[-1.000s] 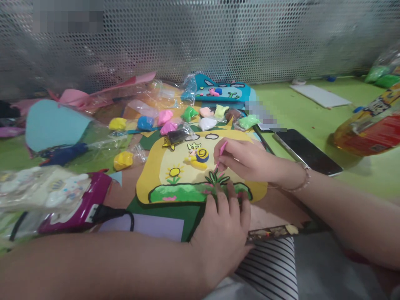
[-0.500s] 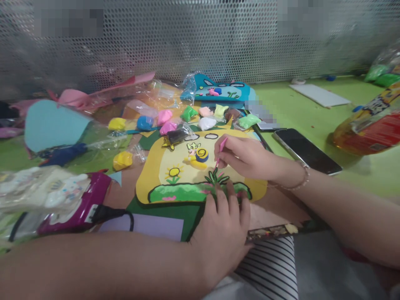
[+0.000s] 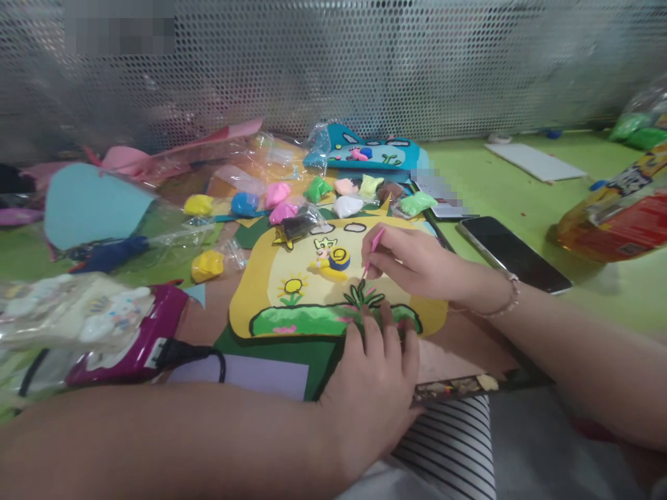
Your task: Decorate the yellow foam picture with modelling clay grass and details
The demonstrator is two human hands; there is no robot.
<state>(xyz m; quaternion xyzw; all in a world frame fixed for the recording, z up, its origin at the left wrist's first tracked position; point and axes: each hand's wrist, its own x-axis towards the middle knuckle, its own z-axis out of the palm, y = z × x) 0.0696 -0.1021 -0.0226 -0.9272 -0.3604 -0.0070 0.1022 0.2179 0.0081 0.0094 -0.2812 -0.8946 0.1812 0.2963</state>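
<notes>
A yellow card (image 3: 249,292) lies in front of me, decorated with a snail (image 3: 336,260), a sunflower (image 3: 292,287), a green grass strip and a dark-outlined plant (image 3: 362,297). My left hand (image 3: 378,361) rests with spread fingers on the card's lower edge, just below the plant. In my right hand (image 3: 399,260) a thin pink modelling tool (image 3: 376,239) is pinched between thumb and fingers. Its tip points down at the top of the plant; whether it touches cannot be made out.
Small bags of coloured clay (image 3: 348,205) lie behind the card. A blue decorated card (image 3: 401,163) stands further back. To the right are a phone (image 3: 513,253) and a drink bottle (image 3: 615,222). A magenta package (image 3: 171,305) lies left, and a perforated metal panel (image 3: 333,69) rises behind.
The whole view has shifted slightly, so things sit a little further right. Both hands keep nearly the same places, the pink tool still in my right fingers.
</notes>
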